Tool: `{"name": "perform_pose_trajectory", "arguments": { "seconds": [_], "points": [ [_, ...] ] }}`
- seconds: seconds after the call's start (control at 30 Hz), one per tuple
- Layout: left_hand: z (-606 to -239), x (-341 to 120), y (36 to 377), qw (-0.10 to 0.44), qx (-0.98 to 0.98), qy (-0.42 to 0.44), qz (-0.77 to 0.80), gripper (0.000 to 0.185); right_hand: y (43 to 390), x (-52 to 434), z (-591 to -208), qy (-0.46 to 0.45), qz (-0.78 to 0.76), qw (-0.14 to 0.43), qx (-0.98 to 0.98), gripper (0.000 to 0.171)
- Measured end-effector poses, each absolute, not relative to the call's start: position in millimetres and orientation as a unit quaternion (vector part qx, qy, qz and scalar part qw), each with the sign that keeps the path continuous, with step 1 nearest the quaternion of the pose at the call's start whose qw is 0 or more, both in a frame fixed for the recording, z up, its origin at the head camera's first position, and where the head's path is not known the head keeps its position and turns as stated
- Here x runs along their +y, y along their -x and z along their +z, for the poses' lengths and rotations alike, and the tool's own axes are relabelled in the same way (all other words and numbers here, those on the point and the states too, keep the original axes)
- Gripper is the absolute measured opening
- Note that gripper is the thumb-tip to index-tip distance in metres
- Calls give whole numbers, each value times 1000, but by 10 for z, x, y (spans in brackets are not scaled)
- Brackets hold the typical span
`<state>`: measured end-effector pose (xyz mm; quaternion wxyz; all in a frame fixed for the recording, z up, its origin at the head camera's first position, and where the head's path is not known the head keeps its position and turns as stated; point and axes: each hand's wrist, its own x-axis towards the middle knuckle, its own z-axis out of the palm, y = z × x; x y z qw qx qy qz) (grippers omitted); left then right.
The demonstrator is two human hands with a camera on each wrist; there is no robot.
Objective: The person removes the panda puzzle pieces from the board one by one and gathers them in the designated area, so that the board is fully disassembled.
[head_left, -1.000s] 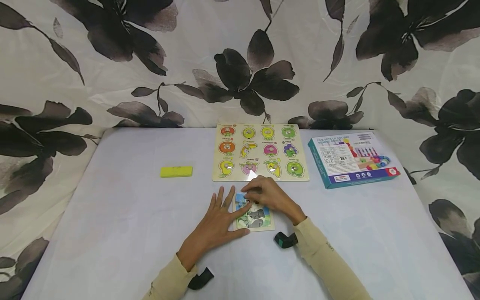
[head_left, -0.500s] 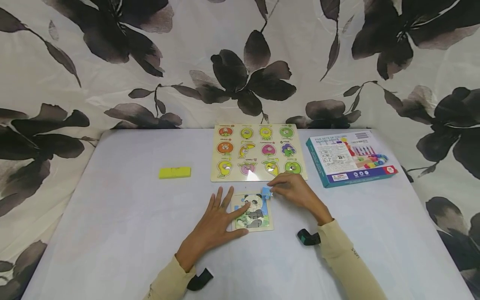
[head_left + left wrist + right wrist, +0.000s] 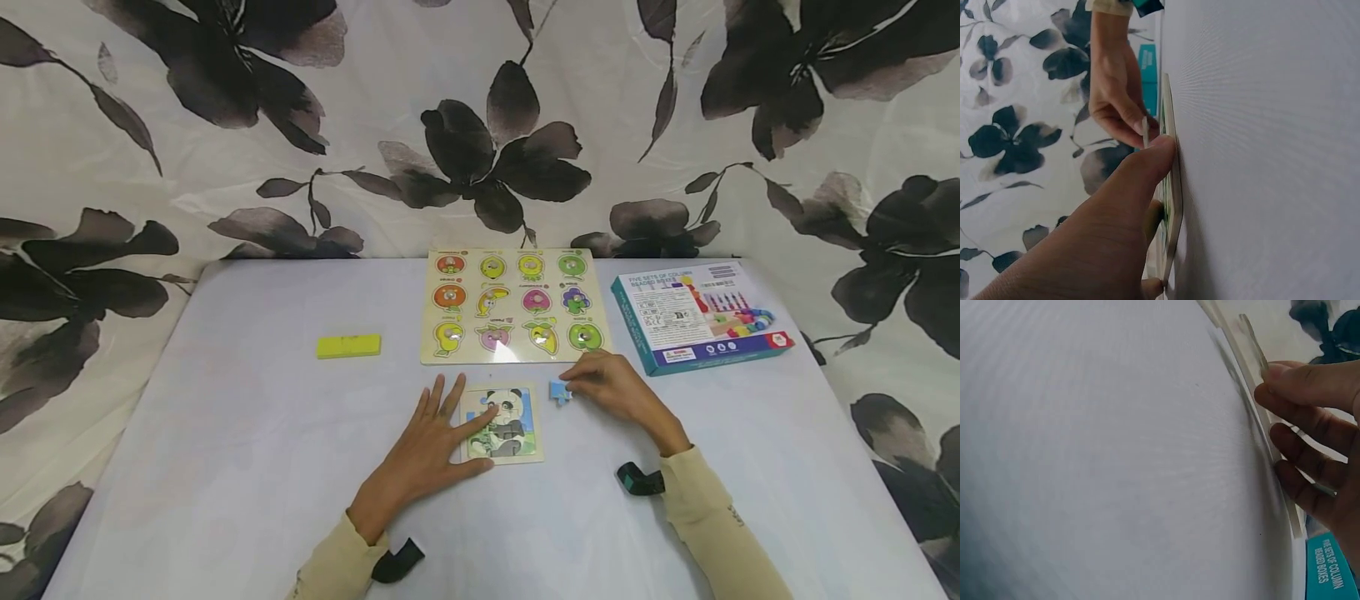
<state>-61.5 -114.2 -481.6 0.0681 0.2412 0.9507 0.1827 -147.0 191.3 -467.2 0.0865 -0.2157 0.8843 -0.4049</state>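
Fingers of the left hand (image 3: 427, 446) are lying spread and released in the head view, forefinger and thumb resting on the panda puzzle (image 3: 514, 428). To their right, the right hand (image 3: 619, 389) is pinching a blue piece (image 3: 558, 392), which is sitting at its fingertips, beside the puzzle but apart from it. Just past those fingers the fruit board (image 3: 512, 268) is lying; the box (image 3: 701, 321) is lying beyond, to their right.

Left wrist view: the left thumb is touching the puzzle's edge, and beyond it the right fingers are holding the piece.

Right wrist view: thumb and forefinger are grasping the piece edge-on, the other fingers bending below.

Handling this loose piece while steadying the puzzle seems the step in hand; the next move is probably calling for a light, sure pinch.
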Motion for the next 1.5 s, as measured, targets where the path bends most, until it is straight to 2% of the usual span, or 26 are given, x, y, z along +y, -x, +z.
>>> {"name": "perform_pose_trajectory", "arguments": {
  "seconds": [0.9,1.5],
  "points": [
    [-4803,-1140,608,72,949,-242,187,70,1453,1888,-4747,232,-387,80,889,14],
    [-4840,-1136,616,67,946,-248,196,64,1469,1850,-4744,230,-409,74,880,16]
  ]
}}
